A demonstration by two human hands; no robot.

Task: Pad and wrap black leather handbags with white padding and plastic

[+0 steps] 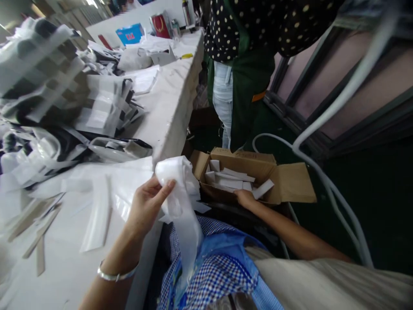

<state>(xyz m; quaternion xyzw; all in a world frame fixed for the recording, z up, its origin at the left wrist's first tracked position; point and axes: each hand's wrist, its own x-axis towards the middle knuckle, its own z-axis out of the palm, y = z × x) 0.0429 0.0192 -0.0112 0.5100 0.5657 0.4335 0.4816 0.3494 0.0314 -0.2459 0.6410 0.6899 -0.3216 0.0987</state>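
Note:
My left hand (pixel 150 200) pinches a looped strip of thin, glossy white plastic film (pixel 176 172) at the table's edge. The strip's long tail hangs down over my lap, in front of a blue checked apron (pixel 216 275). On my right side, my right hand (pixel 245 199) reaches over the near wall of an open cardboard box (pixel 241 158). White flat pieces (pixel 232 183) lie loosely inside that box, close to my fingers. My right fingertips are mostly hidden, so whether they hold a piece does not show.
A white-covered table (pixel 174 97) on the left bears a tall heap of film-wrapped grey and white pieces (pixel 58 82), loose strips (pixel 98 215) and a blue box (pixel 130 34). A person in a green apron (pixel 250 86) stands ahead. A thick white hose (pixel 342 99) curves along the right.

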